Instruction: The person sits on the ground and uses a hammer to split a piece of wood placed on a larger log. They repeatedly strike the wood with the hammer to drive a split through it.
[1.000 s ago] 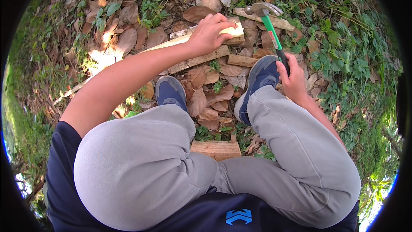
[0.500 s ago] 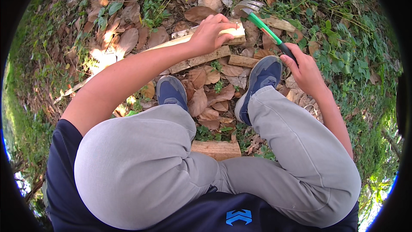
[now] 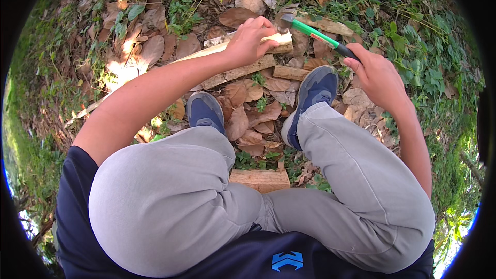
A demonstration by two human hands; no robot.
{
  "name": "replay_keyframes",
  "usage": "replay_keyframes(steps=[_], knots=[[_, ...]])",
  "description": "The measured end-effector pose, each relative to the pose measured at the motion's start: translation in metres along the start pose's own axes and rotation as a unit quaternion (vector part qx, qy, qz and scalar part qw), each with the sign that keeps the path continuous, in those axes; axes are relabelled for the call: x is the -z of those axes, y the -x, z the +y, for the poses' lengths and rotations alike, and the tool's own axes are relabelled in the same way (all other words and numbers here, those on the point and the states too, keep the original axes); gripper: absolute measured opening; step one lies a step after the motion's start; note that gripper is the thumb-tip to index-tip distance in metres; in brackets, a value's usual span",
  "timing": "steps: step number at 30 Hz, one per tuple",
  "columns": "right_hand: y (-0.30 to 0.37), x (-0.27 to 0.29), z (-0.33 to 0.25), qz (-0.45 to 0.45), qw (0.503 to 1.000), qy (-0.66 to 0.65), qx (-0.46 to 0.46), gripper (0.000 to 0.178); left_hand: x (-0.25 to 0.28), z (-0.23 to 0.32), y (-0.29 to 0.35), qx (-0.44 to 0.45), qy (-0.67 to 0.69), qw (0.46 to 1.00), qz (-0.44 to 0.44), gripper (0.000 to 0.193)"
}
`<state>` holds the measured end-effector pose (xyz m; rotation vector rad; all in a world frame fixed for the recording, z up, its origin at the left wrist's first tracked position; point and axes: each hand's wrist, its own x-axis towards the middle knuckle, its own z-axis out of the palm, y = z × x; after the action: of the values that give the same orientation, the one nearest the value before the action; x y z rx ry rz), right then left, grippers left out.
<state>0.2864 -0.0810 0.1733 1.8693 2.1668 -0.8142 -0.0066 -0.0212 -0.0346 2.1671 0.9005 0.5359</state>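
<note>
My right hand [image 3: 376, 72] is closed around the black grip of a hammer [image 3: 316, 33] with a green shaft. The hammer's metal head lies over the right end of a pale wooden plank [image 3: 279, 46], right by the fingertips of my left hand [image 3: 251, 40]. That left hand rests on the plank, thumb and fingers pinched together at a thin nail. Hammer head and fingers now cover the nail, so how deep it sits cannot be seen. Below the plank lies another wooden strip [image 3: 237, 73], its upper edge partly under it.
A short wood piece [image 3: 290, 73] lies by my right shoe [image 3: 316, 90]; my left shoe [image 3: 205, 111] is nearer. Beyond the hammer is another wood piece [image 3: 330, 25]. A wooden block [image 3: 261, 179] sits between my legs. Dry leaves [image 3: 237, 122] and green plants [image 3: 421, 72] cover the ground.
The hammer head has come down and to the left, onto the plank's end beside my left fingers. My right hand has shifted slightly right and lower; my left hand stays nearly in place.
</note>
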Motion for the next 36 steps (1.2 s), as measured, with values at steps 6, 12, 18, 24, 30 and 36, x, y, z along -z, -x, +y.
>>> replay_keyframes(steps=[6,12,18,24,30,36], knots=[[0.000,0.007,-0.008,0.047,0.992,-0.119,-0.024,0.029,0.001,0.004,-0.001,0.013,0.002,1.000,-0.006,0.035],[-0.002,0.001,-0.009,0.030,0.993,-0.108,-0.028,0.028,0.001,0.004,-0.001,0.013,0.008,1.000,-0.004,0.036],[0.001,-0.003,-0.012,0.011,0.998,-0.052,-0.044,0.028,0.002,0.004,-0.001,0.008,0.007,1.000,0.000,0.036],[0.000,-0.006,-0.018,0.014,0.987,-0.140,-0.079,0.027,0.002,0.005,-0.001,0.014,0.010,1.000,-0.009,0.036],[0.001,-0.008,-0.015,0.019,0.998,-0.024,-0.051,0.028,0.000,0.002,0.000,0.017,-0.005,1.000,-0.011,0.036],[-0.001,-0.009,-0.024,-0.004,0.991,-0.097,-0.096,0.029,0.002,0.007,-0.002,0.027,0.009,0.999,-0.016,0.034]])
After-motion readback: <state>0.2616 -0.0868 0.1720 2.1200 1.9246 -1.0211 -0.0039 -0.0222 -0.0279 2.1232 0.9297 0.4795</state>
